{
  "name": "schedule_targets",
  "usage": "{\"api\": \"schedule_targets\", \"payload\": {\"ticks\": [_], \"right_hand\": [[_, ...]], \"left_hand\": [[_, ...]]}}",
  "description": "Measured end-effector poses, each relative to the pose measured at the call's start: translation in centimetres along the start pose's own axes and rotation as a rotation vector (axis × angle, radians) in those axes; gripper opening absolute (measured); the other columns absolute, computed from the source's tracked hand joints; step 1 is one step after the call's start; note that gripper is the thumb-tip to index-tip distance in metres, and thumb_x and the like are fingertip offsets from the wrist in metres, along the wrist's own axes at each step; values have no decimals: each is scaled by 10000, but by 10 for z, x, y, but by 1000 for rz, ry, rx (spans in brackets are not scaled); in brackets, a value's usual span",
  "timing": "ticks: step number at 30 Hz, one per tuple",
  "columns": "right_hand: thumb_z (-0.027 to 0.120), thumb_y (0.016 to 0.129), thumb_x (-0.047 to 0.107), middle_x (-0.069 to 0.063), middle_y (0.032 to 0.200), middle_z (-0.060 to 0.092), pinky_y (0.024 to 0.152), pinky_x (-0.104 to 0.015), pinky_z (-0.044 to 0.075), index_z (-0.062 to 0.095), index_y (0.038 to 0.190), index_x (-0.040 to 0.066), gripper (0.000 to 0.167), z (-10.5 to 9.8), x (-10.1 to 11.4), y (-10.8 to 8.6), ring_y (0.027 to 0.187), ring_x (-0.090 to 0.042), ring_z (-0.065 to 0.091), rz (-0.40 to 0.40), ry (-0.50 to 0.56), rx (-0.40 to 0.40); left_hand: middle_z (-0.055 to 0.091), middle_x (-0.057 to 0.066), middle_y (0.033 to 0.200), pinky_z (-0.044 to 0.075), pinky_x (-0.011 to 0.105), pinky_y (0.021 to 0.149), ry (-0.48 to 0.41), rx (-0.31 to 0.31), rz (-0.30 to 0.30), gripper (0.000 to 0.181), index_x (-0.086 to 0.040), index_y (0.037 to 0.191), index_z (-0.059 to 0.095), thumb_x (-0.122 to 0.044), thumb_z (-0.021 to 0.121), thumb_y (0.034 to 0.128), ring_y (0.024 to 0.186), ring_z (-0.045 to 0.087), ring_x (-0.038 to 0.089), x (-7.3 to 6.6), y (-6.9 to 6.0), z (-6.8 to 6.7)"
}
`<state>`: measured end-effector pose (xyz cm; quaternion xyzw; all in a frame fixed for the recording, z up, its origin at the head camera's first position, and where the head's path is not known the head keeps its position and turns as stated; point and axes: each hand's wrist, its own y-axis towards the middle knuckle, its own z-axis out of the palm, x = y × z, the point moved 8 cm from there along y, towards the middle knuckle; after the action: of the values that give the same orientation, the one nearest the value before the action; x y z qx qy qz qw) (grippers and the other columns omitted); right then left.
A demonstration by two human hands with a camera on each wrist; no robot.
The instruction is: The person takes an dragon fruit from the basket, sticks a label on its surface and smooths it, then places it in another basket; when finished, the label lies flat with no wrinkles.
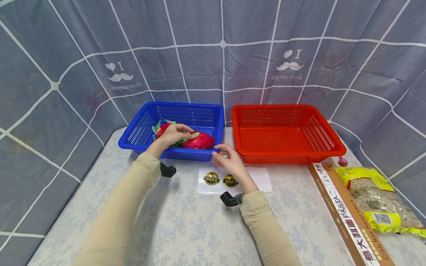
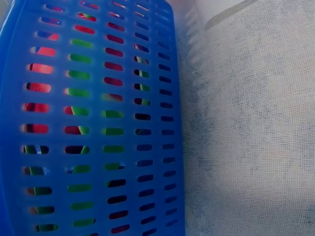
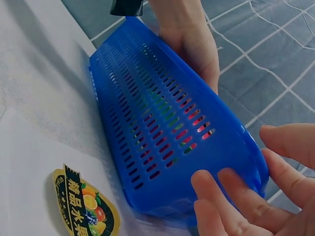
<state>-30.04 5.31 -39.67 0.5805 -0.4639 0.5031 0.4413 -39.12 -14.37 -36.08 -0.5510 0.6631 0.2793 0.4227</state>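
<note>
A blue plastic basket (image 1: 186, 156) stands at the left of the table with red, green-leaved dragon fruits inside. My left hand (image 1: 170, 135) reaches over its front rim and touches the leafy end of the right-hand dragon fruit (image 1: 201, 142); the undersides of its fingers are hidden. Another dragon fruit (image 1: 162, 129) lies partly behind that hand. At the basket's front right corner, my right hand (image 1: 229, 160) has its fingers spread and lightly bent, fingertips at the rim and outer wall. In the left wrist view, red and green show through the slotted blue wall (image 2: 93, 137).
To the right stands a red basket (image 1: 273, 142). White paper with fruit stickers (image 1: 253, 179) lies before the baskets. At the right are a long pasta box (image 1: 349, 218), a yellow-and-clear bag (image 1: 376, 199) and a small pink-wrapped item (image 1: 342, 161). A curtain (image 1: 246, 74) hangs behind.
</note>
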Motion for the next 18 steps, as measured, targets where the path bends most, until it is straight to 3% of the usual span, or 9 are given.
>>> {"api": "schedule_targets", "payload": {"ticks": [6,13,18], "right_hand": [[611,918,167,-164,962,606,798,-428,526,524,1231,40,348,0,-1,1,879,-286,670,6,-10,-3],[605,918,165,-159,976,626,796,-410,529,527,1226,48,339,-1,-2,1,874,-269,669,15,-22,-5],[575,937,153,-196,993,637,792,-403,531,531,1221,46,307,-1,-2,1,872,-283,669,12,-10,-9]], "left_hand": [[642,-22,816,449,226,686,28,-1,40,301,27,1054,668,-136,739,810,782,547,134,-2,3,1],[555,26,753,390,278,654,156,28,127,227,6,1041,655,-142,666,869,739,482,178,-12,-1,6],[557,39,780,392,289,698,101,53,118,170,24,1011,627,-102,610,899,762,492,185,-11,0,7]]}}
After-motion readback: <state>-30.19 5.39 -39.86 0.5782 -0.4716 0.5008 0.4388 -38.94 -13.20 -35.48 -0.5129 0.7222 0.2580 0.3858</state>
